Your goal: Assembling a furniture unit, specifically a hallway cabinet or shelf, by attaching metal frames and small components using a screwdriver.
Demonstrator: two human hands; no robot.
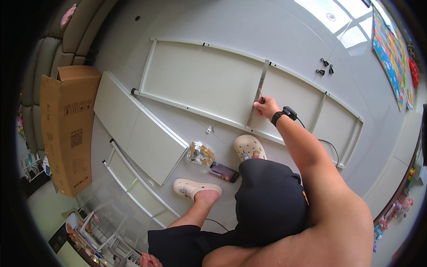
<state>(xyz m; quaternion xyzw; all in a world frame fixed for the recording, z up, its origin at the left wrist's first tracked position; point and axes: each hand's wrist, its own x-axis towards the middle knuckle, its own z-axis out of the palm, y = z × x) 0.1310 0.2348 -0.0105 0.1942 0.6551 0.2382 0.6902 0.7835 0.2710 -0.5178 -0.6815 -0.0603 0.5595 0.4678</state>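
On the tiled floor (280, 29): looking down through the head view, we see a long white panelled frame (200, 75) lying flat ahead of us.
Cross bar (263, 78): a grey strip spanning the frame from its far side to its near side.
Right hand (267, 108): over the frame at the cross bar, our fingers curled and pinching a slim, dark-ended thing (263, 100) too small for us to identify.
Wristband (276, 117): black, on our right arm, with a small black box (289, 113) beside it and a dark cable (331, 144) trailing over the frame.
Left hand (150, 260): only partly in view at the lower edge, beside our black shorts (178, 240); its fingers look slightly bent, and we cannot tell whether they hold anything.
Cream clogs (249, 147): on our feet, one near the frame, the other farther left.
Phone (224, 172): between the clogs, next to a clear bag of small parts (201, 154); a small white bracket (210, 129) lies nearer the frame.
White boards (142, 129): stacked between the frame and a cardboard box (55, 147), a second white frame (133, 182) closer to us.
Black clips (320, 72): three, close together beyond the frame.
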